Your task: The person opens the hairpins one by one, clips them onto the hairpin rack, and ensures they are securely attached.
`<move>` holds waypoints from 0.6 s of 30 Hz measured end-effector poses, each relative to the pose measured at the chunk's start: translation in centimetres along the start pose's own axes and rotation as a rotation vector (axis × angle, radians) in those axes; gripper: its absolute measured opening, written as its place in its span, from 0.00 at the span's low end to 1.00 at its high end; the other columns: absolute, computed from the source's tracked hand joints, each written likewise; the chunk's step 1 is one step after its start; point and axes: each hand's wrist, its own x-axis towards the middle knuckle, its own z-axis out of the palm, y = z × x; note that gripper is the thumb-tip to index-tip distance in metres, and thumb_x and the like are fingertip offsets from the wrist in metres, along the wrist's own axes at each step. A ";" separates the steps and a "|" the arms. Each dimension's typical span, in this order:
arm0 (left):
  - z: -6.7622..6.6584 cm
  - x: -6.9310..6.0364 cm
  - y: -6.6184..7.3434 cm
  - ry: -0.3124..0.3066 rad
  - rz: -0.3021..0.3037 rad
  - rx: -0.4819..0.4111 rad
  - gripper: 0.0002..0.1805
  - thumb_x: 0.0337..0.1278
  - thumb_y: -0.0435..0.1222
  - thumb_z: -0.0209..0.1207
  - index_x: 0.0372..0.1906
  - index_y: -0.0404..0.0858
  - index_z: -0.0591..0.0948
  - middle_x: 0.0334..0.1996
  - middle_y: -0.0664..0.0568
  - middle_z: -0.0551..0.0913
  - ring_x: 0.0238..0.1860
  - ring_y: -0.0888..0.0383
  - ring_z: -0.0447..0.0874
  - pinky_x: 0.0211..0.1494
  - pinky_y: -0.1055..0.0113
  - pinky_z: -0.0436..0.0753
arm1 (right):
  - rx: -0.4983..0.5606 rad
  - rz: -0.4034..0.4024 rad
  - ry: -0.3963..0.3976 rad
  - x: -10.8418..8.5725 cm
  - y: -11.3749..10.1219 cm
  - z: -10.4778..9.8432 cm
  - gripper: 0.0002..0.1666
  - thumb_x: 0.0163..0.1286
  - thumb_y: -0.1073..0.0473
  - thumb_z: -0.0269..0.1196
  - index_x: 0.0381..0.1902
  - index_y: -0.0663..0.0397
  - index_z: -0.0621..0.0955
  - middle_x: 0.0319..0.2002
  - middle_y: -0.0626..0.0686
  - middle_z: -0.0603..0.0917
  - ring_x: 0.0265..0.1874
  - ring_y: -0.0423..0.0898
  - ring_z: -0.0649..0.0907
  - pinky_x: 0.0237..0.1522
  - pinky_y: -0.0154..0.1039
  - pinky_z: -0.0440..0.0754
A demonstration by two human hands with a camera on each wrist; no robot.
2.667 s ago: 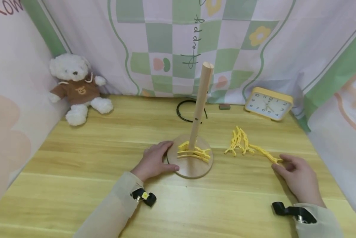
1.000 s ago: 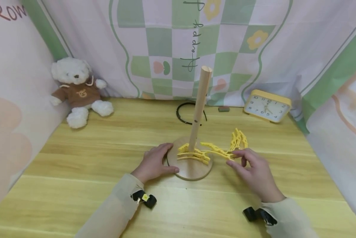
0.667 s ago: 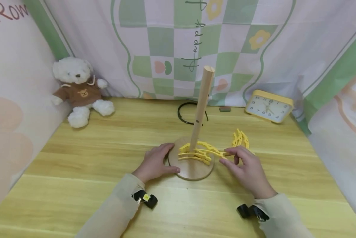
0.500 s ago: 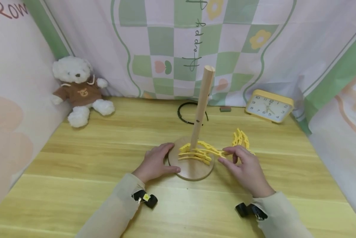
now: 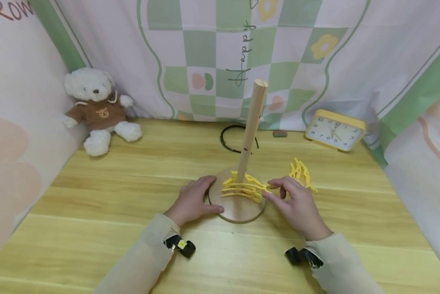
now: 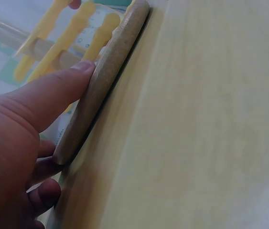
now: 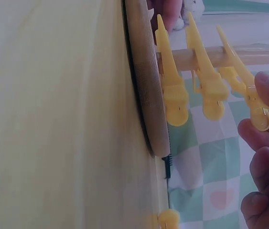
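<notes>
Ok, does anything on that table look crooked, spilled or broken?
Nothing looks spilled or broken. The wooden post appears to lean rightward in the head view, though that may just be the camera's angle.

"happy" ran sideways up the green-and-white checkered cloth curtain; "row" stood on the pale pink-and-white cloth side panel; the yellow-framed rectangular clock bore numerals 1 to 12.

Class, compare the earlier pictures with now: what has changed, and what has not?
The right hand has carried a yellow clip leftward to the wooden post and still pinches it. The left hand stayed at the round base; the clock and teddy stayed put.
</notes>
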 end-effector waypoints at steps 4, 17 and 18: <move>0.0 0.0 0.1 0.000 -0.003 0.004 0.55 0.46 0.61 0.72 0.77 0.45 0.62 0.76 0.51 0.62 0.73 0.45 0.62 0.71 0.43 0.58 | 0.005 -0.005 -0.010 0.2 -0.1 0.2 0.15 0.61 0.60 0.74 0.46 0.52 0.85 0.28 0.42 0.76 0.26 0.38 0.72 0.25 0.31 0.69; -0.2 -0.2 0.5 0.003 0.006 0.014 0.55 0.46 0.60 0.72 0.77 0.43 0.63 0.76 0.50 0.63 0.72 0.44 0.63 0.69 0.43 0.61 | 0.028 -0.004 -0.048 0.8 -0.3 0.6 0.15 0.62 0.59 0.73 0.47 0.55 0.85 0.30 0.42 0.79 0.26 0.38 0.72 0.24 0.33 0.70; -0.2 -0.2 0.5 0.003 0.007 0.014 0.55 0.46 0.60 0.72 0.77 0.43 0.63 0.76 0.50 0.63 0.72 0.44 0.63 0.68 0.43 0.61 | 0.026 -0.001 -0.050 0.8 -0.3 0.6 0.15 0.63 0.59 0.73 0.47 0.55 0.85 0.30 0.42 0.79 0.25 0.38 0.72 0.24 0.33 0.70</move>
